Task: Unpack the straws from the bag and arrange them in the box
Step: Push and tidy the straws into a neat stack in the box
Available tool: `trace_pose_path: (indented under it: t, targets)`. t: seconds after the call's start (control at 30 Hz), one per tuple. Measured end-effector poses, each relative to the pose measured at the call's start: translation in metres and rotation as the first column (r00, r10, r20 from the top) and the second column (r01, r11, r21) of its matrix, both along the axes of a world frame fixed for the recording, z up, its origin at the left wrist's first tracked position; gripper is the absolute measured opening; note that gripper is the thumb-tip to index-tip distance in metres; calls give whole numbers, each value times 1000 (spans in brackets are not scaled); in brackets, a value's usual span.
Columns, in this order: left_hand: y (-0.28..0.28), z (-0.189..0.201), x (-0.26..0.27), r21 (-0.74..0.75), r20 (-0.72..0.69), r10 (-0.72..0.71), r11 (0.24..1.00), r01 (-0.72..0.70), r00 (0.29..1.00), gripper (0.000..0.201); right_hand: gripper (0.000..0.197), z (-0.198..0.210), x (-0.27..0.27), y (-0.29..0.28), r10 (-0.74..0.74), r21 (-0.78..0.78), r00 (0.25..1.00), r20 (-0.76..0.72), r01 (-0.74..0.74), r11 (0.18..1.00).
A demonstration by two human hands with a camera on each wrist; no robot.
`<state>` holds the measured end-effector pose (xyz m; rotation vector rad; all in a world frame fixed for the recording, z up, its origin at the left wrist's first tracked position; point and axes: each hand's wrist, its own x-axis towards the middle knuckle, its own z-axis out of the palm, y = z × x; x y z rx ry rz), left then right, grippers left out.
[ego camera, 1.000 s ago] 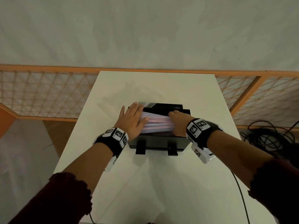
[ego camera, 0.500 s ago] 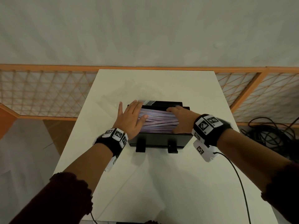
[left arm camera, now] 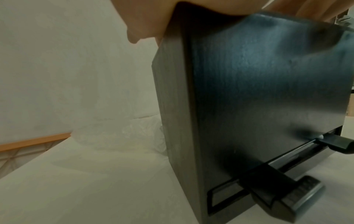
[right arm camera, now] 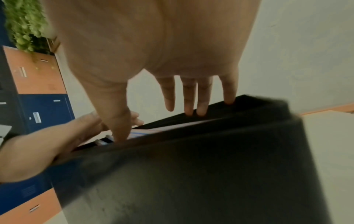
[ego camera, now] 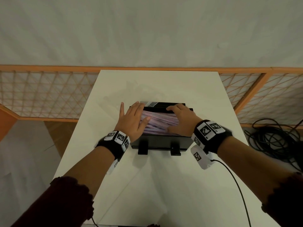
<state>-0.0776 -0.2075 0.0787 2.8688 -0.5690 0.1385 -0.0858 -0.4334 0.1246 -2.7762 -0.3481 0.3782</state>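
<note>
straws (ego camera: pixel 157 122) in box (ego camera: pixel 161 142) | between flat, relaxed hands | left hand (ego camera: pixel 131 119) | right hand (ego camera: pixel 181 118)

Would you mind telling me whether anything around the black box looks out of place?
Only slightly: the pink and purple straws lie fanned at a slant in the black box, not parallel. Crumpled clear plastic bag lies behind it.

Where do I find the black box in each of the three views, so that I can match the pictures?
Head: the black box sits mid-frame on the white table, between both hands.
Left wrist: the box fills the right half.
Right wrist: the box fills the lower right.
Shared landmark: the left hand on the box's rim shows in all three views.
</note>
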Motion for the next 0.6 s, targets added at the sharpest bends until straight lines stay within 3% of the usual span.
trace_pose_path:
  t: [0.1,0.2,0.37,0.6]
  targets:
    - [-1,0,0,18,4,-9,1000,9,1000,93,82,-7,1,8,-3,-114,994,-107,-9,993]
    - [-1,1,-2,21,18,-18,1000,17,1000,90,68,-11,3,14,-28,-128,999,-37,23,992]
    - [-1,1,-3,25,45,-9,1000,8,999,85,52,-3,1,9,19,-35,989,148,-14,999]
    - [0,-3,-3,0,199,-54,998,55,978,58,21,-17,-13,-3,91,66,987,133,-100,993]
